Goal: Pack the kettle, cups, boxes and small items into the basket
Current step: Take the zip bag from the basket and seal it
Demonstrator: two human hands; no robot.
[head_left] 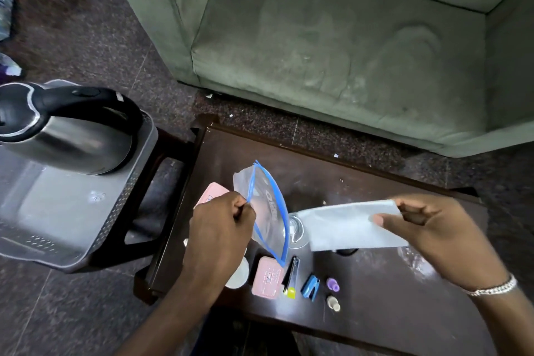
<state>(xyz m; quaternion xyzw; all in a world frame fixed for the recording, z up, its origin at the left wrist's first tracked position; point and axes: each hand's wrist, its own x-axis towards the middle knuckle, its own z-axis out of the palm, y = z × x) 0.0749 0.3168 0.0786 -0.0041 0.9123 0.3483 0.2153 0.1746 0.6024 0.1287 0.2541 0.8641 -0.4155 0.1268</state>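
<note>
Left hand pinching the blue zip edge of a clear bag, held up above the desk, mouth gaping, blue strip curving down toward the near side

Right hand gripping one end of a pale cloth between thumb and fingers, stretched out flat toward the bag, just beside its open mouth, not inside; silver bracelet on that wrist

Kettle, steel with black lid and handle, standing in the grey basket at left, toward its far end; rest of the basket floor bare and shiny. Basket sitting on a dark stool just left of the desk

On the desk, near edge, in a rough row: a pink box under the bag's lower corner, a black clipper with a yellow tip touching or almost touching the box, a blue stapler, a purple bottle, and a small cream bottle just nearer than it. Second pink box half hidden behind the left hand. White cup partly covered by the left forearm. Clear glass between bag and cloth, mostly hidden behind them. Something clear and crinkled under the right wrist, too blurred to tell

Green sofa beyond the desk, dark speckled floor all around
</note>
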